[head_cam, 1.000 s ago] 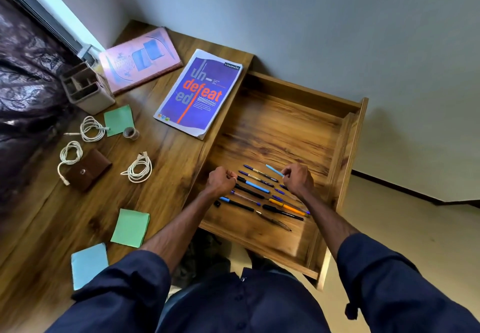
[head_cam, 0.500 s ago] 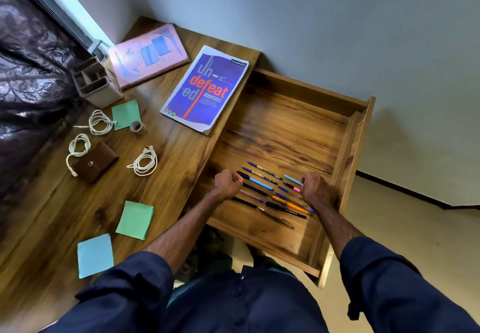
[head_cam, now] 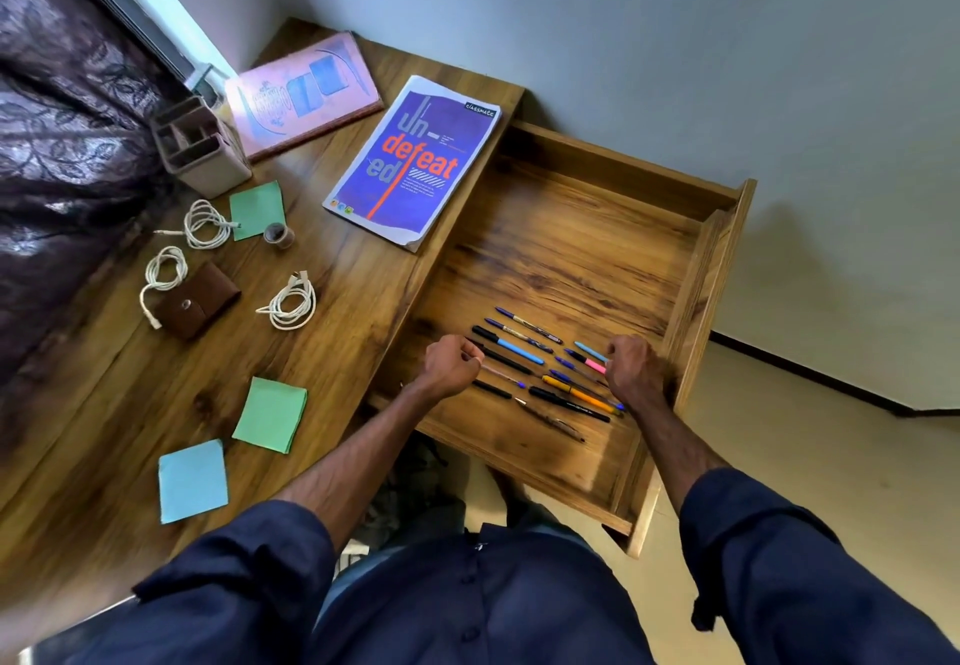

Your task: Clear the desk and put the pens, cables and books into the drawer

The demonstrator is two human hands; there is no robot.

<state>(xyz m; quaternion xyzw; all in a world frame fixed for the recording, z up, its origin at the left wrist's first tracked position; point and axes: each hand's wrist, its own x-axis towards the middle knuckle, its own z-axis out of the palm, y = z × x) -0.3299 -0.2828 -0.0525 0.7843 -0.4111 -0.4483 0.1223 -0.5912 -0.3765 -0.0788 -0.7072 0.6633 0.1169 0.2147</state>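
Note:
The wooden drawer [head_cam: 696, 301] stands pulled open at the right of the desk [head_cam: 363, 275]. Several pens [head_cam: 519, 350] lie side by side on its floor near the front. My left hand [head_cam: 451, 365] is curled at the left ends of the pens and pinches a thin pen [head_cam: 501, 374]. My right hand [head_cam: 631, 368] is curled at their right ends, fingertips on a pink pen [head_cam: 595, 365] beside a light blue pen [head_cam: 589, 351]. A purple book [head_cam: 415, 160], a pink book [head_cam: 304, 93] and three coiled white cables [head_cam: 208, 217] [head_cam: 163, 269] [head_cam: 291, 303] lie on the desk.
A grey pen holder [head_cam: 200, 152] stands at the back left. Green notes [head_cam: 257, 210] [head_cam: 270, 415], a blue note [head_cam: 192, 480], a brown pouch [head_cam: 197, 301] and a small tape roll [head_cam: 279, 236] lie on the desk. A dark curtain hangs at the left.
My right hand has shifted right and nearer, from the light blue pen to the pink pen's end; the light blue pen now lies in the drawer. My left hand has barely moved.

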